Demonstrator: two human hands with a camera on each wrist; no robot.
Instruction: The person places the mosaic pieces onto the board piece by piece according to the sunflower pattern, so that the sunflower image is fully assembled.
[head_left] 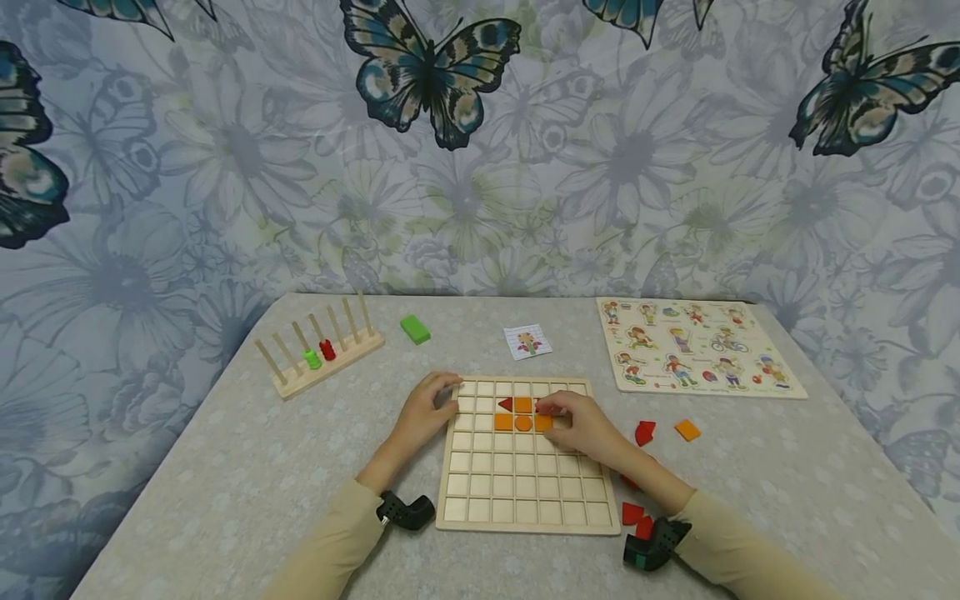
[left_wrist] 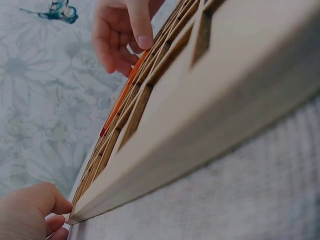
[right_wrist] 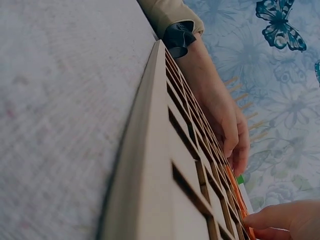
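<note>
A square wooden grid board (head_left: 525, 487) lies on the table. The left hand (head_left: 424, 415) grips its far left corner, thumb and fingers at the rim; the left wrist view shows these fingertips (left_wrist: 61, 206) at the corner. Over the far middle cells, the right hand (head_left: 579, 423) has its thumb and fingers at a small red tile (head_left: 537, 406), mostly hidden by the fingertips. Beside it, an orange square tile (head_left: 543, 423) sits partly under the thumb. A red triangle tile (head_left: 506, 404), more orange squares (head_left: 522, 405) and an orange round tile (head_left: 522, 423) lie in nearby cells.
Loose red tiles (head_left: 645, 432) and an orange square (head_left: 687, 430) lie right of the board. Behind it are a picture card (head_left: 528, 342) and a green block (head_left: 415, 329). A peg rack (head_left: 330, 365) stands at left, a picture board (head_left: 705, 350) lies at right.
</note>
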